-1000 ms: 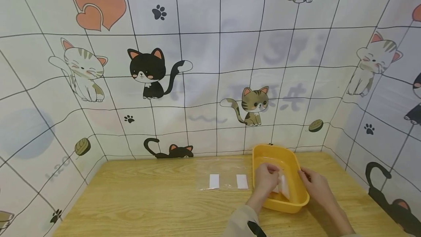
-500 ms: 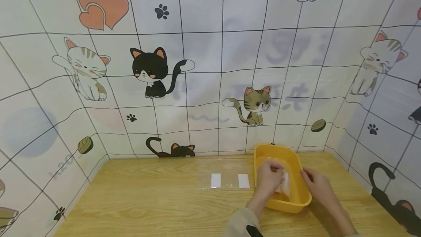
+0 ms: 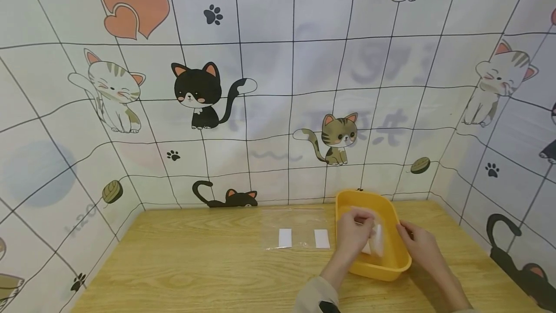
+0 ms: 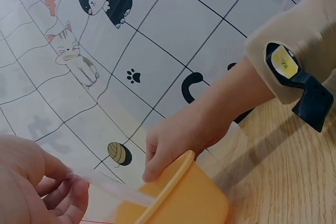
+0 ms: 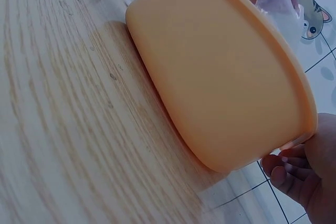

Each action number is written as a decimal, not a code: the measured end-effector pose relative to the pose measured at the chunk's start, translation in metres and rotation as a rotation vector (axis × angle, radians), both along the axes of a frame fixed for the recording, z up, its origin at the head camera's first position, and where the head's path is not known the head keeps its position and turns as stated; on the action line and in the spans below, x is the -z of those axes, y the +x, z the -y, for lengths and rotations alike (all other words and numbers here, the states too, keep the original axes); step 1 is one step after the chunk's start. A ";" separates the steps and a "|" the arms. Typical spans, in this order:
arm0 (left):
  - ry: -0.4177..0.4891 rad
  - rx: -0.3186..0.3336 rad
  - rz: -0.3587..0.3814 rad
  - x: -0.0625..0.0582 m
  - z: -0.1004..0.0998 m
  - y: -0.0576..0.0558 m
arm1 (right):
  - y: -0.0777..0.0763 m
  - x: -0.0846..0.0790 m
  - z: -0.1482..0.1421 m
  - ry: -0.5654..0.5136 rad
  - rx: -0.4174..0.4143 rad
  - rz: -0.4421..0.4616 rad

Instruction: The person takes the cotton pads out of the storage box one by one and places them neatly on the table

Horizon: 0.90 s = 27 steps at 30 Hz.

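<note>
We see the right hand [image 3: 422, 246] gripping the rim of a yellow rectangular plastic tub [image 3: 378, 271]; the left hand [image 3: 354, 232] pinches a thin translucent plastic bag [image 3: 378, 241], its lower part inside the tub. We judge the bag light, limp and slippery, best held by its top edge. Underneath spreads a wood-grain tabletop [image 3: 208, 255]; behind, a white cat-printed wall covering [image 3: 269, 71].
</note>
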<state>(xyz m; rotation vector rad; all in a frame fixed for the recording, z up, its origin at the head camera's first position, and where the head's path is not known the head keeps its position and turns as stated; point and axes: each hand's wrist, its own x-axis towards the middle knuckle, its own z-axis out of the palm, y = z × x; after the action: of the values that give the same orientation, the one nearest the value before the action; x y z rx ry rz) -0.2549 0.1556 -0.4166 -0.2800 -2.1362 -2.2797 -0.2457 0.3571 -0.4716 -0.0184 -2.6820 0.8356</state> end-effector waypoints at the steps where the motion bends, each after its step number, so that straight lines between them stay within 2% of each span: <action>1: 0.008 0.001 -0.006 -0.001 0.002 0.000 | 0.000 0.000 0.000 0.000 -0.002 -0.004; 6: 0.038 0.003 -0.041 -0.003 0.008 0.001 | 0.000 0.000 -0.001 -0.007 -0.009 -0.006; 11: 0.073 -0.004 -0.017 -0.001 0.013 0.001 | 0.000 0.000 0.000 -0.009 -0.005 0.016; 18: 0.119 -0.002 -0.025 0.000 0.021 -0.002 | 0.000 -0.001 0.000 -0.027 0.001 0.063; 23: 0.145 -0.005 -0.002 0.000 0.028 -0.004 | 0.000 -0.001 0.000 -0.022 0.002 0.064; 27: 0.138 -0.012 -0.023 0.000 0.034 -0.005 | 0.000 0.000 0.000 -0.016 -0.001 0.050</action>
<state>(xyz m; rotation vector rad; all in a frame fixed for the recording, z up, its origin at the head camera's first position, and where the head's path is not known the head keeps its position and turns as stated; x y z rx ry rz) -0.2603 0.1221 -0.4169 -0.2890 -1.9533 -2.3904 -0.2454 0.3574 -0.4711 -0.0421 -2.7217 0.8686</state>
